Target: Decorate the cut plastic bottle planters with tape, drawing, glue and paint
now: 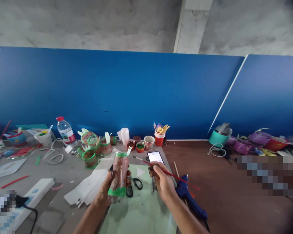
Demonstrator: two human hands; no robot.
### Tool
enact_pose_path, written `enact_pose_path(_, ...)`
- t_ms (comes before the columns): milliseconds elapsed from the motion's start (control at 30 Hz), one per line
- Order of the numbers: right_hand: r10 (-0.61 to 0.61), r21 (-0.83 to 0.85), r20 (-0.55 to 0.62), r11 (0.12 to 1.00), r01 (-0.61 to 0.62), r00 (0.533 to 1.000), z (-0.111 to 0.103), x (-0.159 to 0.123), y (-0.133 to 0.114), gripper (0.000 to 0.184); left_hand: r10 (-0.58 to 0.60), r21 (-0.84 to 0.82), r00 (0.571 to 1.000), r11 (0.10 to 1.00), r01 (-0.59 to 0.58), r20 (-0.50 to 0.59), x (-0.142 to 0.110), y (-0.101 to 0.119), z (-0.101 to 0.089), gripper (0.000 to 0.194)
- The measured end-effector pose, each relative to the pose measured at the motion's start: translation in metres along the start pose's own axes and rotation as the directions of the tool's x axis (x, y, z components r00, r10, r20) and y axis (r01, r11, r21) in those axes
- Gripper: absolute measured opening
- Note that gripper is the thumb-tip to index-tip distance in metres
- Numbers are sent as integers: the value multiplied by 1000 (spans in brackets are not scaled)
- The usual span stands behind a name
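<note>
My left hand [104, 189] is wrapped round a clear plastic bottle piece [119, 174], painted brown with green bands at its top and bottom. A small white fork-like piece [129, 150] stands up at its rim. In my right hand [164, 182], the fingers pinch a paintbrush [179, 178] with a red handle. Its bristle tip points left, near the bottle piece's upper right side but apart from it. Black-handled scissors [137, 184] lie on the pale green mat [139, 216] between my hands, partly behind the bottle piece.
Paint cups [140, 147] and a phone [155, 157] sit beyond my hands. Painted bottle pieces [90, 158] stand behind left, near a water bottle [65, 130]. White card [88, 188] and a power strip [36, 195] lie left. A blue glue gun [189, 199] rests right.
</note>
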State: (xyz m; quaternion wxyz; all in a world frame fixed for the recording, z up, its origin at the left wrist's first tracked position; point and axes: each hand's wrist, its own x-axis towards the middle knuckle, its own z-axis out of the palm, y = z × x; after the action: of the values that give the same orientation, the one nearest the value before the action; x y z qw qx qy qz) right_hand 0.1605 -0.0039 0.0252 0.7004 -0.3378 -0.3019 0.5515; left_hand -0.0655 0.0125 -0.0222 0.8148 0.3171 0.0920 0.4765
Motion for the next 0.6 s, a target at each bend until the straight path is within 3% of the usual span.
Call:
enact_pose_path(267,4,-12,10,1000,-4,1000,2,0,-1,20,19,28,1000,999,-19,-4,-2,-1,-8,45)
enact_pose_path(600,4,-35,-2,999,-4,1000,-1,1,0,22,-27,-5,1000,1000,28,11,1,-1,-7,43)
